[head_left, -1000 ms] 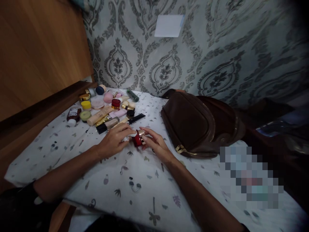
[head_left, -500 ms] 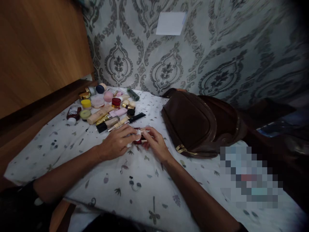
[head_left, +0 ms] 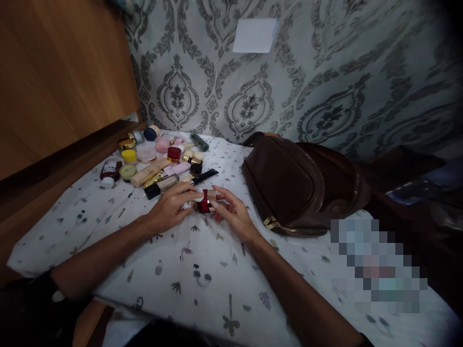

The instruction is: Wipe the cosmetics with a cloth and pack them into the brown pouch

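Between my hands is a small jar (head_left: pixel 205 201) with a dark red body and a shiny gold band. My right hand (head_left: pixel 233 212) grips it by the gold end, thumb in front and fingers behind. A crumpled white wipe (head_left: pixel 187 204) is pinched in my left hand (head_left: pixel 172 205), whose fingertips press it against the red end of the jar. Just beyond my left hand lie a black-capped foundation bottle (head_left: pixel 162 186) and a slim black tube (head_left: pixel 205 176).
Several cosmetics lie at the back left, among them a beige tube (head_left: pixel 150 172), a yellow-lidded jar (head_left: pixel 129 156) and a red jar (head_left: pixel 174 153). A brown leather bag (head_left: pixel 282 178) stands to the right. Behind is a patterned wall (head_left: pixel 249 96); a wooden cabinet (head_left: pixel 65 72) overhangs the left.
The red and gold jar has turned and shows more between my hands. My left hand has shifted slightly left, the wipe still in its fingers.
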